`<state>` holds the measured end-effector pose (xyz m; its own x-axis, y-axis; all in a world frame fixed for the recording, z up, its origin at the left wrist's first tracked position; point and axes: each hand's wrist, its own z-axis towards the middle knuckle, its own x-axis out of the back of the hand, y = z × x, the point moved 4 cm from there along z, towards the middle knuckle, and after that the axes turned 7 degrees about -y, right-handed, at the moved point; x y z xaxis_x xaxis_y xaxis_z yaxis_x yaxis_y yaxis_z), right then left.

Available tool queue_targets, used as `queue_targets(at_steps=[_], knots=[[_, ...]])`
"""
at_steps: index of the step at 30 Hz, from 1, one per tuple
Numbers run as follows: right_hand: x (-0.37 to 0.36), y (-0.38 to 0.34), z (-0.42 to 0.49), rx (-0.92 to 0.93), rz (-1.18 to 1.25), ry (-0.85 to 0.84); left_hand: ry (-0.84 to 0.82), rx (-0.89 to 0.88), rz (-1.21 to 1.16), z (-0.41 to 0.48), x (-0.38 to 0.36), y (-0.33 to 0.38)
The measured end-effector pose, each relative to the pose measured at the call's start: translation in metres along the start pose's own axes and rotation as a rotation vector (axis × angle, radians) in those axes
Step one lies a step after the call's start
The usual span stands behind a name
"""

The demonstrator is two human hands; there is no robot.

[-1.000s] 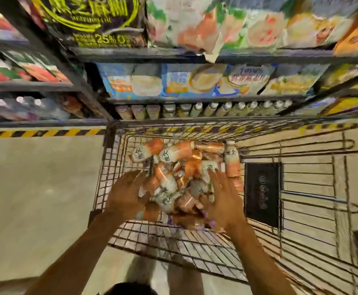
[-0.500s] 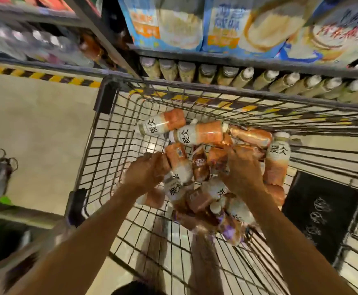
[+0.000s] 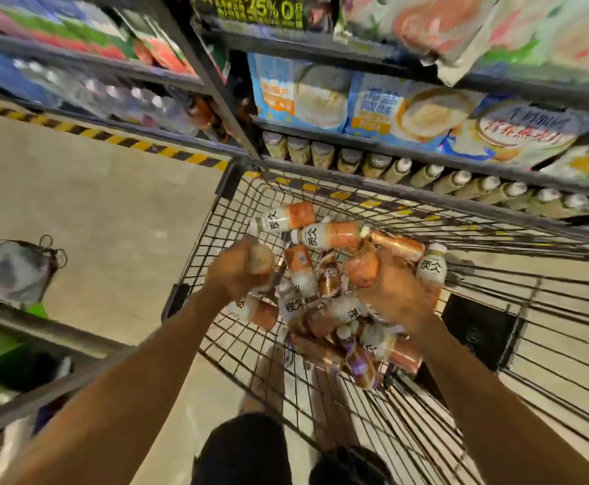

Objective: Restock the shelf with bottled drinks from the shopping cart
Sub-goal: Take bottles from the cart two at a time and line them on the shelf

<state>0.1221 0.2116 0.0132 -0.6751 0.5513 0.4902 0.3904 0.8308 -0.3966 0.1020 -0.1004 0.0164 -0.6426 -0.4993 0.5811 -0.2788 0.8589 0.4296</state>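
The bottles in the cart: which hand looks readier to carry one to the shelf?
Probably the left. The left hand is already closed around a bottle, raised above the pile. The right hand is pressed among the bottles, its grip unclear.

Orange and white all over the bottles piled in the cart, black characters printed on the white halves, a few with purple further down the heap. The cart is dark grey wire, a black panel on its right side. Yellow-and-black hazard stripes run along the foot of the shelf. The floor is plain beige. On the lowest shelf stands a row of pale tan bottles with white caps; above them, blue-and-white bags with cream pictures.
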Motion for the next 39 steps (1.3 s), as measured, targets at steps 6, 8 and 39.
queue_targets(at_steps=[6,8,39], knots=[[0.035,-0.04,-0.078,0.032,0.539,-0.003,0.112,0.163,-0.389,-0.08,0.064,0.025],[0.044,-0.057,-0.092,0.027,0.712,-0.128,0.169,0.219,-0.628,-0.111,0.079,0.028],[-0.079,-0.572,-0.278,0.713,1.012,-0.341,0.048,-0.657,-1.705,-0.4,0.375,-0.217]])
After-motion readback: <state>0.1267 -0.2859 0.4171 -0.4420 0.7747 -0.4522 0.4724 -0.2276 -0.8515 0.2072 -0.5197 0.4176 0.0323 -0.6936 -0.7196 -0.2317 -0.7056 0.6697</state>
